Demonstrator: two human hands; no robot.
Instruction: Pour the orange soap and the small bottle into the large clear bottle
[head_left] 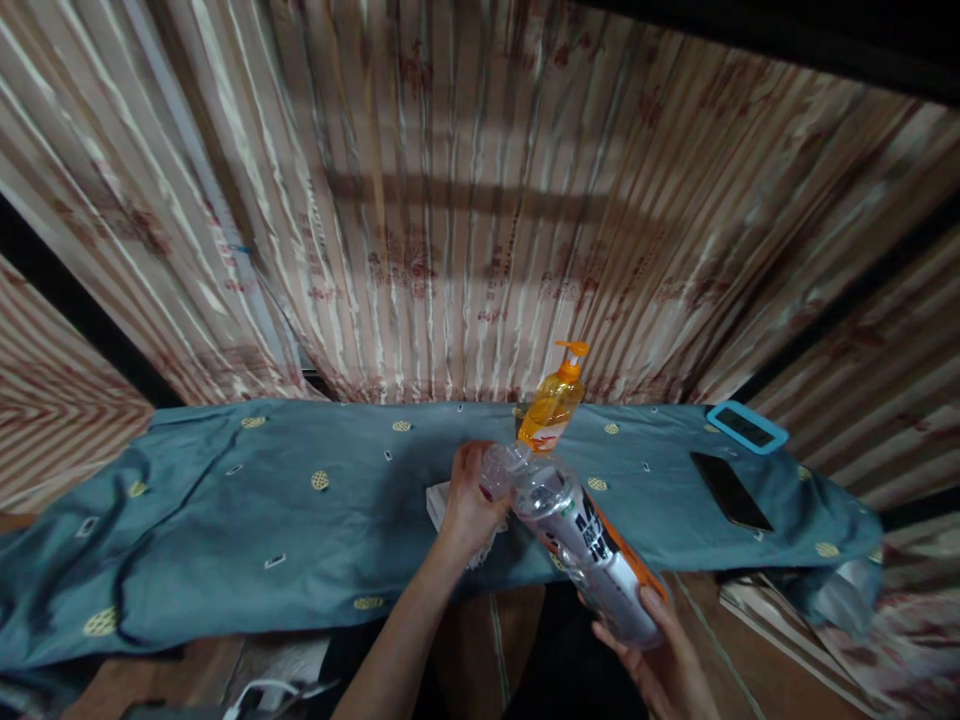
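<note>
A clear plastic bottle (592, 550) with an orange, black and white label lies tilted in front of me, its neck up and to the left. My right hand (660, 655) grips its base from below. My left hand (471, 500) is closed around the bottle's neck or cap end. Under my left hand a white cloth (439, 503) lies on the blue tablecloth (262, 510). Just behind the bottle stands an orange pump bottle (555, 405).
A black phone (731, 492) lies on the cloth at the right, with a blue-framed device (746, 427) behind it. Striped curtains (480, 200) hang close behind the table. A white cable (259, 695) shows at the bottom left.
</note>
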